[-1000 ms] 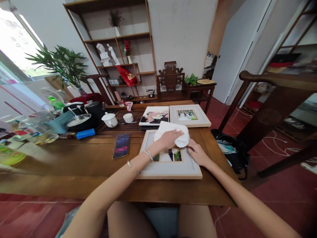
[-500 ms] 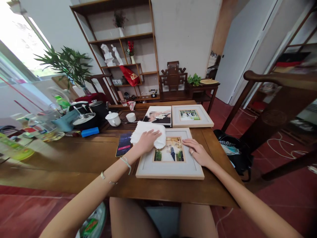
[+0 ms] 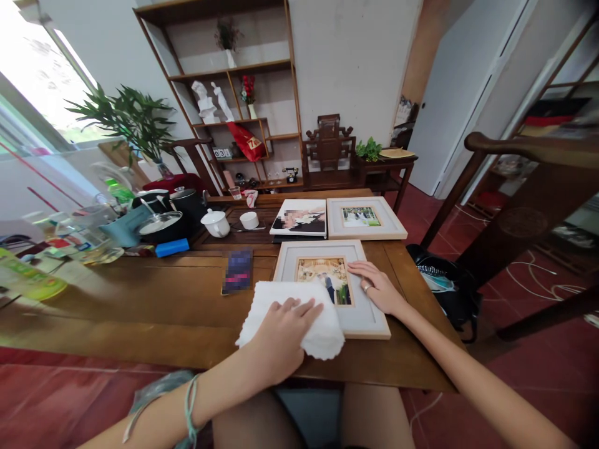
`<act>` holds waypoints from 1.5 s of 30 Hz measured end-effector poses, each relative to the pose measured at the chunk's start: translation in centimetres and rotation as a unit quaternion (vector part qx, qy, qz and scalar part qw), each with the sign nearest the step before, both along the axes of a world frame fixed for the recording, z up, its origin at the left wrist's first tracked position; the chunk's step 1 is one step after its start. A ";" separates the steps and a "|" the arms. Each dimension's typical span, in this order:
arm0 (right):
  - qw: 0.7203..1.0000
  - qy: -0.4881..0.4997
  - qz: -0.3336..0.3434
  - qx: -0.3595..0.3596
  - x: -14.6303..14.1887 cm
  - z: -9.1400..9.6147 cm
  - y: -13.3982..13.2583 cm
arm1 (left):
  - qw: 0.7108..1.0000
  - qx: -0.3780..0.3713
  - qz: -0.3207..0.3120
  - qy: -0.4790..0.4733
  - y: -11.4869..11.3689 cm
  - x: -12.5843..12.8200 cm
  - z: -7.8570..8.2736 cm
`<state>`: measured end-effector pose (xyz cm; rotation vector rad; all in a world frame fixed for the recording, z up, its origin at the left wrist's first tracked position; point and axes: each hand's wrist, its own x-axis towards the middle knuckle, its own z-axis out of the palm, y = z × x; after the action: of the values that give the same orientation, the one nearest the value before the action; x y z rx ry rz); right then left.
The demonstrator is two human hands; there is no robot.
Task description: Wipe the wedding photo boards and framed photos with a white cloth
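A light wooden picture frame (image 3: 369, 321) with a wedding photo lies flat near the table's front edge. My left hand (image 3: 285, 333) presses a white towel (image 3: 262, 299) onto the frame's lower left part. The towel hides that corner and hangs past the front and left sides. On the frame's right border rests my right hand (image 3: 381, 288), fingers stretched out and fingertips by the photo's edge; a ring is on one finger. Left of the frame lies a phone (image 3: 238, 271), its screen partly blurred out.
Behind are a second picture frame (image 3: 397, 229) and a photo album (image 3: 299, 209). A lidded white cup (image 3: 215, 223), small white bowl (image 3: 249, 220), blue box (image 3: 171, 247) and lidded pan (image 3: 161, 229) stand further left. A wooden chair (image 3: 524, 206) is at the right.
My left hand has drawn the towel down toward me, from the frame's upper left to its lower left. More of the phone and upper frame shows. My right hand stays in place.
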<state>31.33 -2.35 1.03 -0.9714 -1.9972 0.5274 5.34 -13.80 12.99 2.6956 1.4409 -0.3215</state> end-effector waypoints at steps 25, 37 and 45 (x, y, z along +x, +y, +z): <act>1.000 -0.001 0.001 -0.003 0.0 0.2 0.2 | 0.991 0.120 -0.012 -0.054 15.0 -2.5 -3.8; 1.000 -0.008 0.004 0.008 0.0 -0.1 0.1 | 0.998 -0.016 -0.029 -0.045 3.1 -1.1 -1.5; 1.000 -0.010 0.012 0.018 0.1 0.1 0.1 | 0.994 0.089 0.042 -0.057 8.7 -2.4 -4.0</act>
<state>31.40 -2.29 1.12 -0.9357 -2.0327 0.4958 2.93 -5.09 8.98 2.7266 1.6141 -0.0345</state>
